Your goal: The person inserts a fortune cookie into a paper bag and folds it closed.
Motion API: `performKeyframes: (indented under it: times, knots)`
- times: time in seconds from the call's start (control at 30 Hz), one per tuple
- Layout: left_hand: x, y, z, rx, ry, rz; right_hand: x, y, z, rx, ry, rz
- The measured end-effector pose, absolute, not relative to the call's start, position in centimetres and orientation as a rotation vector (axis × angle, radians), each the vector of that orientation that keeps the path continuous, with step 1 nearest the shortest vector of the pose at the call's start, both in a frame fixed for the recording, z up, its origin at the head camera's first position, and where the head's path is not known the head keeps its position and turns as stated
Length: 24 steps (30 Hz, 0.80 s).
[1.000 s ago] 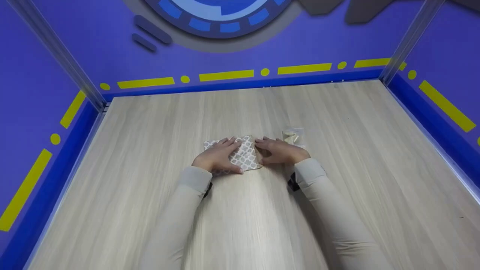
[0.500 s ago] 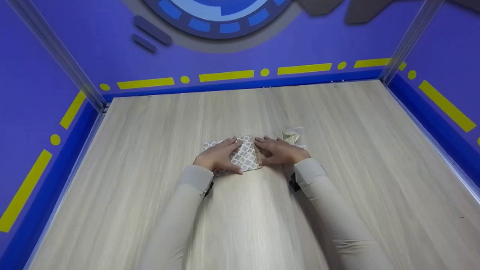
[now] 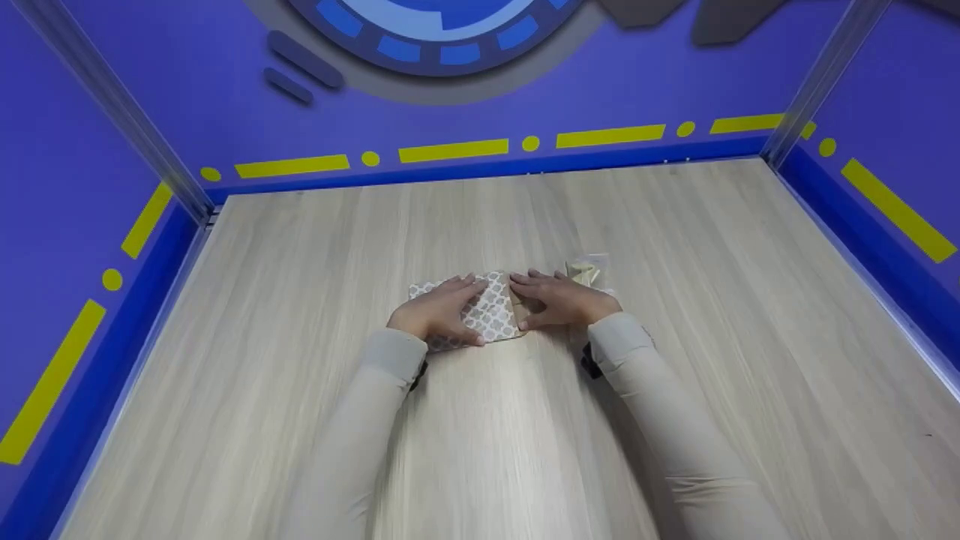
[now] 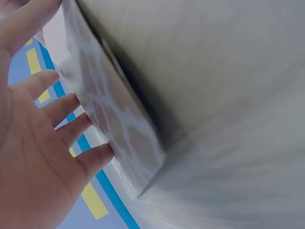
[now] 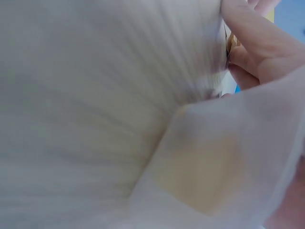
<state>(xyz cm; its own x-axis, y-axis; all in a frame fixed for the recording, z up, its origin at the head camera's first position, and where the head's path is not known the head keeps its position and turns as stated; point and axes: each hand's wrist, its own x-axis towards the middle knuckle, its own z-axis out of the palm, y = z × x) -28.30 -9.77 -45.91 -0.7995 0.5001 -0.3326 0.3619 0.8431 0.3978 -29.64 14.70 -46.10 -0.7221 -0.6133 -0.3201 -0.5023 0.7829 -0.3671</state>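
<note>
A flat patterned piece [image 3: 496,309], white with grey lattice shapes, lies on the table between the two hands. Along its right end runs a plain brown flap [image 3: 517,306]. My left hand [image 3: 435,309] rests on the patterned side, fingers spread and thumb at the near edge. In the left wrist view, its fingertips touch the patterned piece [image 4: 114,124], whose thin layered edge stands slightly off the table. My right hand [image 3: 566,301] touches the brown flap, fingertips at the far part and thumb at the near part. The flap is partly hidden under it.
Just beyond the right hand lies a clear plastic bag [image 3: 587,270] with something pale yellow inside; the same bag [image 5: 205,171] looms blurred in the right wrist view. Blue-purple panels [image 3: 450,120] wall in the wooden table [image 3: 300,262] at the back and sides.
Almost nothing differs. Both hands stay at the same places on the patterned piece, with only tiny shifts of the fingers.
</note>
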Motion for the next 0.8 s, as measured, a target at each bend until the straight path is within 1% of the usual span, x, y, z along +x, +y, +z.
performKeyframes:
  times: [0.8]
  knots:
    - [-28.41, -9.9, -45.98, 0.613, 2.579, 0.48, -29.79, 14.99, -46.41, -0.85, 2.543, -0.412]
